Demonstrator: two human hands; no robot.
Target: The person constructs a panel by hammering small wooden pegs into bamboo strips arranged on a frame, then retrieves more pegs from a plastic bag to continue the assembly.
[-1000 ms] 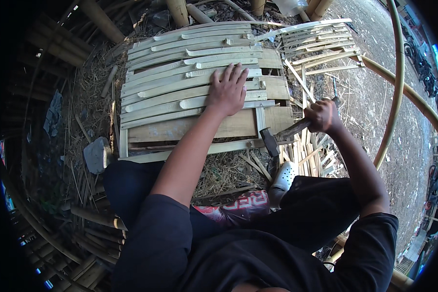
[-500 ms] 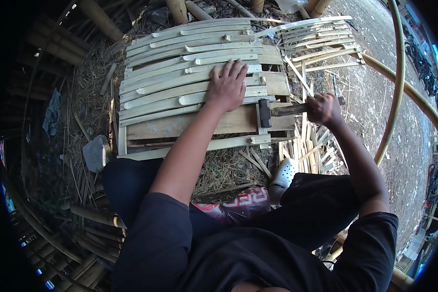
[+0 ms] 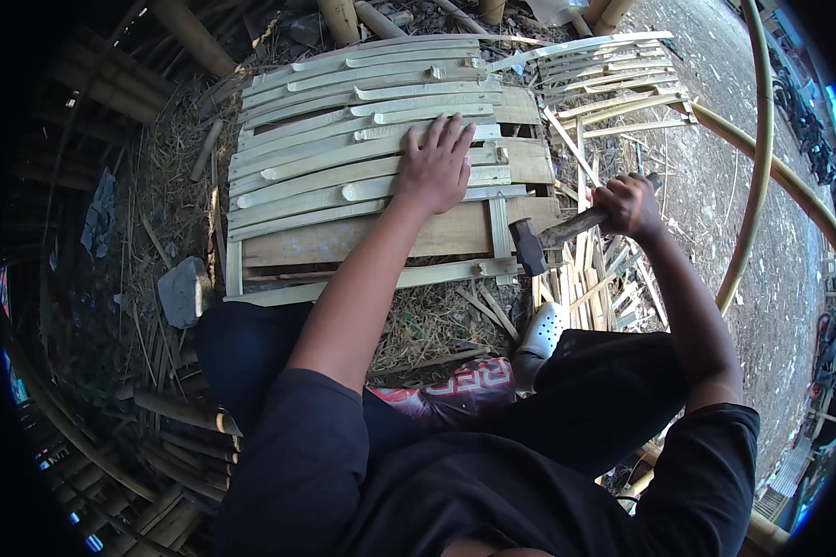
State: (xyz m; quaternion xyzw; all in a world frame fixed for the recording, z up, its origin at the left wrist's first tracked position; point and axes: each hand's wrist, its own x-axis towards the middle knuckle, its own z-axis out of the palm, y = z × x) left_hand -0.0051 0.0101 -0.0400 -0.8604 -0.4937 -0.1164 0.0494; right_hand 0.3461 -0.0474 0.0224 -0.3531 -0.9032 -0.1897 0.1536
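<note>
My left hand point(image 3: 434, 167) lies flat, fingers spread, on a panel of pale bamboo slats point(image 3: 311, 172) laid side by side across upright end strips. The fingers of my right hand point(image 3: 629, 205) are wrapped round the wooden handle of a hammer point(image 3: 530, 246). Its dark metal head is just right of the panel's right end strip point(image 3: 500, 228), near the lower right corner. Below the slats, a wide board point(image 3: 362, 234) shows through the gap above the lowest slat point(image 3: 372, 281).
Beyond the panel's upper right lies another slatted piece point(image 3: 608, 70). Loose bamboo strips point(image 3: 593, 283) are heaped beside my white clog point(image 3: 543, 327). A grey stone block point(image 3: 185, 291) sits at the panel's lower left. Curved bamboo poles point(image 3: 762, 176) stand at the right.
The hammer head has come off the right end strip, moving right and toward me, and its handle has tilted. My right hand has shifted slightly right. My left hand stays in place.
</note>
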